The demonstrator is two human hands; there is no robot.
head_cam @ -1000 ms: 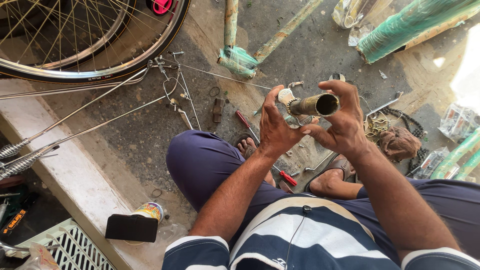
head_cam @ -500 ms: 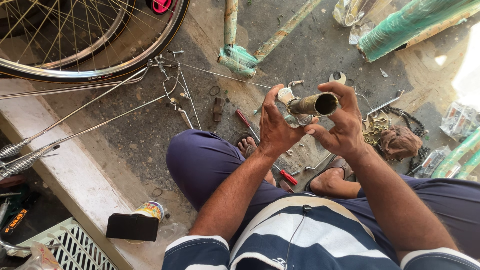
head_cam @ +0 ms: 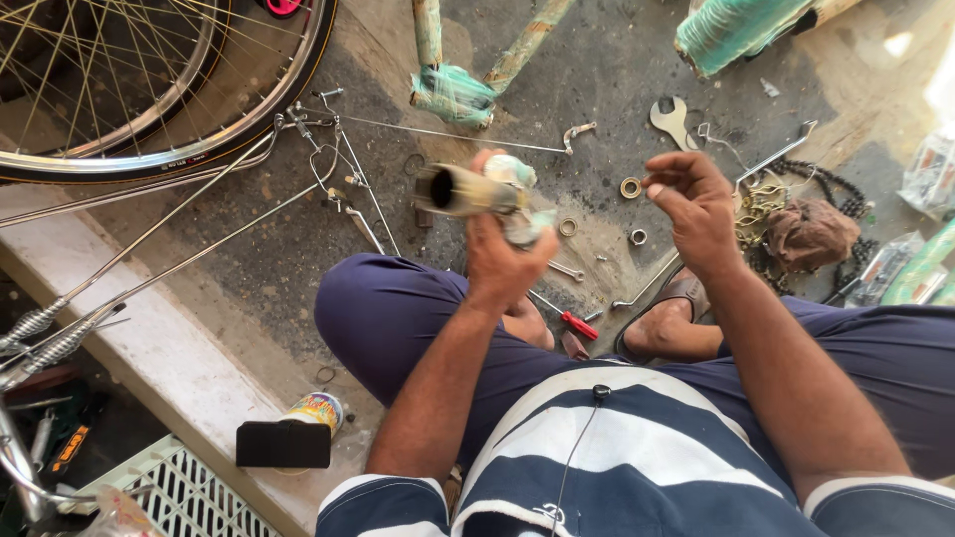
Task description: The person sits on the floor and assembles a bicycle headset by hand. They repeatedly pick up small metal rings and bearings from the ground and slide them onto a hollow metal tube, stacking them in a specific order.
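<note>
My left hand is raised over my knees and grips a short metal tube with a pale green wrapped end. The tube's open end points left. To the right, apart from the tube, my right hand pinches a small metal ring between thumb and fingertips. I sit on the concrete ground with my legs in dark blue trousers, one foot in a sandal.
A bicycle wheel lies at top left, with long rods and cables beside it. Pale green wrapped frame tubes, a wrench, a red-handled screwdriver, loose washers, a chain with a brown rag, a black phone and a white crate surround me.
Both hands were on the tube, its open end facing right. My right hand has come away to the right holding a small ring, and the tube has turned to face left.
</note>
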